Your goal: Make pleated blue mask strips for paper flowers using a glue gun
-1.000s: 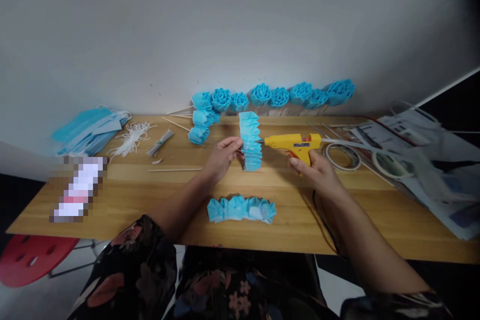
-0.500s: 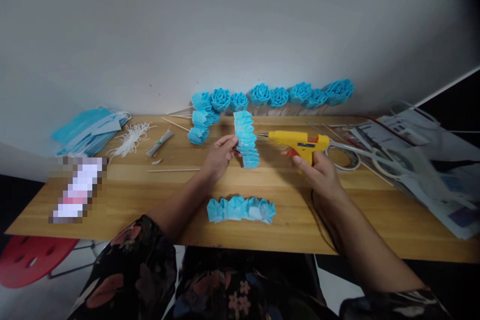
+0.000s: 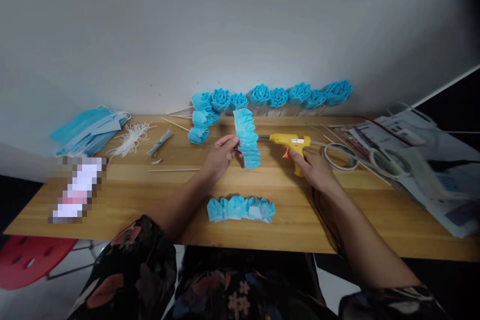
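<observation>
My left hand [image 3: 220,156] pinches a pleated blue strip [image 3: 246,138] and holds it upright above the wooden table [image 3: 157,195]. To its right, my right hand [image 3: 313,167] grips the handle of a yellow glue gun [image 3: 290,141], whose nozzle points left toward the strip with a small gap between them. A second pleated blue strip [image 3: 242,209] lies flat near the front edge, below both hands.
Several blue fabric roses [image 3: 277,95] line the wall at the back. Blue face masks [image 3: 88,130], white ear loops [image 3: 131,141] and thin wooden sticks [image 3: 174,170] lie at left. Tape rolls [image 3: 339,156], scissors and papers [image 3: 423,160] crowd the right side.
The glue gun has drawn back from the strip, then lowered toward the table with my right hand. My left hand tilted the strip slightly leftward.
</observation>
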